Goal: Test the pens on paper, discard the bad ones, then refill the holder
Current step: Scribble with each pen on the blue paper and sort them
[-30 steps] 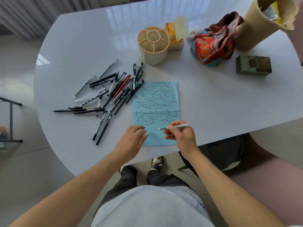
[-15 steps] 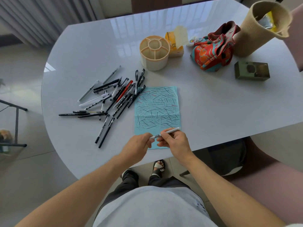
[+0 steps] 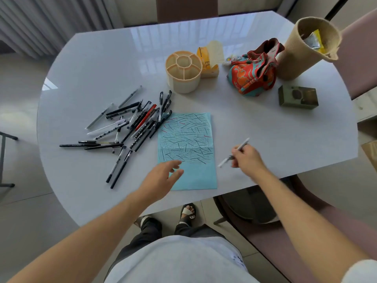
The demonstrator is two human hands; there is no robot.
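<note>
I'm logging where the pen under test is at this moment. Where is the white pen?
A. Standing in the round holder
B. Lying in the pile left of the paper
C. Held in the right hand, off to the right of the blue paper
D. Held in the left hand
C: the right hand grips the white pen above the table, right of the blue paper, while the left hand is open with nothing in it.
</note>
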